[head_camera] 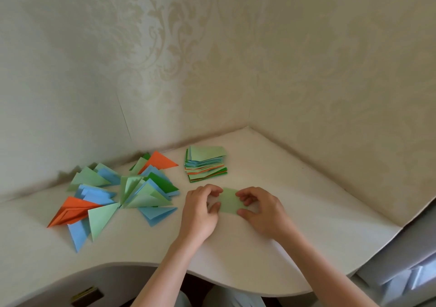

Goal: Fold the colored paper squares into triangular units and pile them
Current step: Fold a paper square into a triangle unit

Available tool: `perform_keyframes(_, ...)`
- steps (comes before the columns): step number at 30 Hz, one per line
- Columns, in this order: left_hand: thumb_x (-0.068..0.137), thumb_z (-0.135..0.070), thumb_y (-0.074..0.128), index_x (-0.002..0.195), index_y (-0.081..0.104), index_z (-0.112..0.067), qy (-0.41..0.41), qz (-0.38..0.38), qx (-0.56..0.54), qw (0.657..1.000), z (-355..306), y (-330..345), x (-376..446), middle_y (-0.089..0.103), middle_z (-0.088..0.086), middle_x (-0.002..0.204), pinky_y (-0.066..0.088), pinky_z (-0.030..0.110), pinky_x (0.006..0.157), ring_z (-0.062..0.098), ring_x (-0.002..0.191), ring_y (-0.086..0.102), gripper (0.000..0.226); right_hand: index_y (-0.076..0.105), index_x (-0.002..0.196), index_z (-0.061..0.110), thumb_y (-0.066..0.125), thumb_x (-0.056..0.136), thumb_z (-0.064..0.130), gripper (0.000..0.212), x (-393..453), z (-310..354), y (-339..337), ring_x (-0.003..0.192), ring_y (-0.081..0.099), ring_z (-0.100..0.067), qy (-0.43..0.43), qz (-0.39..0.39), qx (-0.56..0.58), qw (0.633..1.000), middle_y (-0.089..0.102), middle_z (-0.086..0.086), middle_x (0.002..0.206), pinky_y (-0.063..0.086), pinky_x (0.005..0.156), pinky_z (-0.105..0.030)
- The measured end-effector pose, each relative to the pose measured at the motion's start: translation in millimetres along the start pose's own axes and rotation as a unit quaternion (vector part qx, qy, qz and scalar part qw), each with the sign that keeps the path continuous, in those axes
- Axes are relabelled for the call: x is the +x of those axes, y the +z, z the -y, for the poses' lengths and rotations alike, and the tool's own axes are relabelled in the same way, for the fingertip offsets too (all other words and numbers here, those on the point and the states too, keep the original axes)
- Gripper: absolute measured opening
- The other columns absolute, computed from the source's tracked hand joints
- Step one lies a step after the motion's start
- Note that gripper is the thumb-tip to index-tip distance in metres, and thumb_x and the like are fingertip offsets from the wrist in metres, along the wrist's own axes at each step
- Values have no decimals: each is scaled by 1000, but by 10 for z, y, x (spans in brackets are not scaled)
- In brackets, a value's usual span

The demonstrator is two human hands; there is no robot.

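Observation:
A light green paper (228,200) lies on the white desk (295,224) between my hands. My left hand (203,212) pinches its left end with curled fingers and thumb. My right hand (259,210) pinches its right end the same way. Behind the hands stands a stack of unfolded squares (205,164) in green, blue and orange. To the left lies a loose pile of folded triangles (122,193) in light green, blue, dark green and orange.
The desk sits in a corner with patterned wallpaper (236,59) on both sides. Its front edge curves inward near my arms. A grey panel (405,259) stands at the right. A small dark object (87,296) lies below the desk at bottom left.

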State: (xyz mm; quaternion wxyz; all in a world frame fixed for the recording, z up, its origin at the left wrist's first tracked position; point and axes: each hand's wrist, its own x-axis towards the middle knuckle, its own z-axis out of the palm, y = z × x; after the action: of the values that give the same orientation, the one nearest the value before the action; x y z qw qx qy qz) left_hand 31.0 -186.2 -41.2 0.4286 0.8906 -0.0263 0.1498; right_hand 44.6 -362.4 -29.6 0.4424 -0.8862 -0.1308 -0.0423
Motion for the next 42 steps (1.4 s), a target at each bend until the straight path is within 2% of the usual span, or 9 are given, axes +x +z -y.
perform_keyframes(6,86,3,54,107,63,-17,55,-37,46,997,-233,-26,-113,60,-4,106,48,32,84,17,98,53,31,67,104,15,78,72,8,34,-41,31,-5,82,58,-5,11,-12,7,1000,65,1,95,39,74,-2)
perform_keyframes(11,94,-16,50,126,53,-18,71,16,116,991,-379,112,-271,59,-1,117,40,28,92,18,109,46,32,66,104,24,72,75,9,34,-100,119,-31,81,58,-2,16,-9,23,1000,64,7,94,39,68,-2)
perform_keyframes(17,85,-45,63,125,55,-21,107,25,170,979,-295,-40,-303,58,-9,118,39,31,95,15,112,47,48,57,118,25,43,58,-15,74,-198,34,-362,100,53,2,-76,-35,-21,996,62,12,106,35,77,-1)
perform_keyframes(20,78,-43,73,116,59,-23,116,33,132,984,-230,-164,-277,60,-11,106,42,29,90,11,102,52,46,52,127,27,39,58,-11,80,-198,53,-408,111,48,2,-102,38,-85,990,55,19,116,29,86,0)
perform_keyframes(24,76,-38,76,109,60,-25,114,73,108,985,-126,-323,-245,61,-12,103,44,19,85,5,96,56,38,40,134,35,44,64,4,77,-181,111,-261,124,40,1,-142,128,-148,970,48,22,132,30,104,-23)
perform_keyframes(26,77,-34,77,106,61,-25,111,98,92,985,-78,-392,-233,61,-14,102,43,14,83,2,95,57,34,39,134,33,48,68,11,71,-165,155,-155,125,41,0,-161,144,-163,963,50,22,132,28,105,-26)
perform_keyframes(33,83,-19,72,101,65,-27,87,45,94,991,116,-511,-282,62,-14,94,44,15,85,1,93,57,22,53,120,34,55,83,37,38,-153,126,20,112,51,-1,-204,58,-203,956,58,22,115,32,99,-25)
perform_keyframes(38,83,-14,70,98,66,-21,65,-30,89,993,78,-416,-262,60,-15,80,38,11,72,6,82,53,17,62,110,29,69,82,37,30,-68,96,82,89,57,0,-140,15,-124,982,59,21,92,43,85,-19)
perform_keyframes(42,86,-19,68,100,65,-16,57,-79,112,989,1,-282,-240,61,-8,75,45,30,73,16,79,53,15,65,104,29,71,81,38,25,32,128,205,77,54,4,-61,-8,-78,995,62,14,82,36,69,-3)
